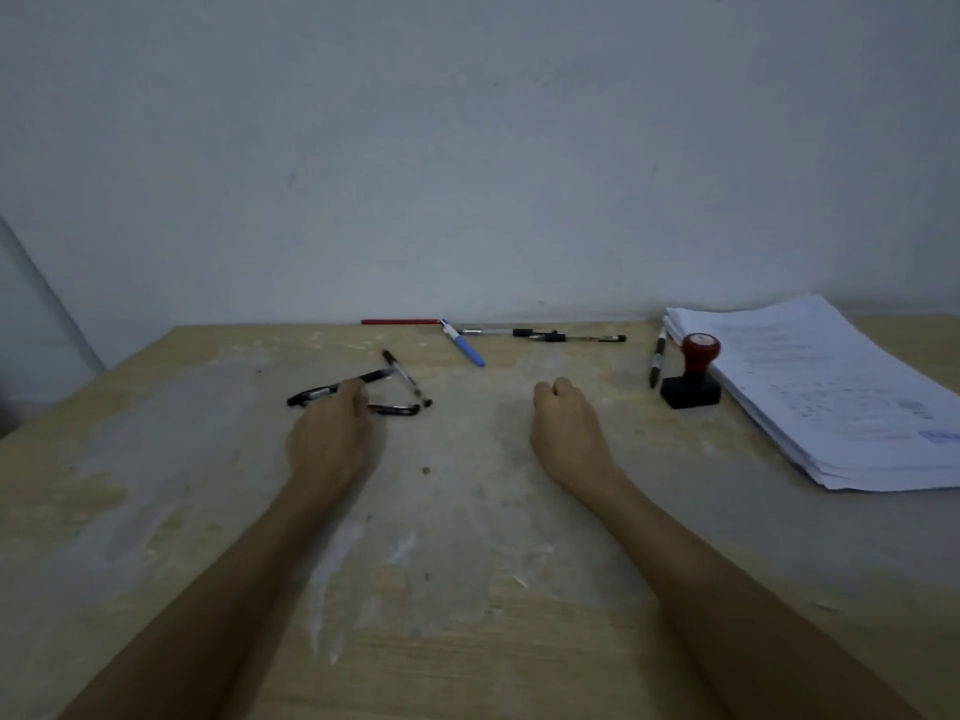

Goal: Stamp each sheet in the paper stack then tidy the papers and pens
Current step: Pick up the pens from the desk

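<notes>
Two bare forearms reach forward over a scuffed wooden worktop (156, 511) set against a pale wall. The left hand (330, 433) lies over a loose cluster of three black pens (410, 387), its fingers touching them — whether it grips one cannot be told. The right hand (563, 423) rests on the wood with fingers loosely curled, holding nothing. Along the back edge lie a red pencil (400, 321), a blue and white pen (463, 346) and two more dark pens (540, 334). To the right, another black pen (657, 358) lies just beside a stamp (693, 374) with a red handle and black base, standing upright next to the paper stack (821, 392) — slightly fanned, at the far right.
</notes>
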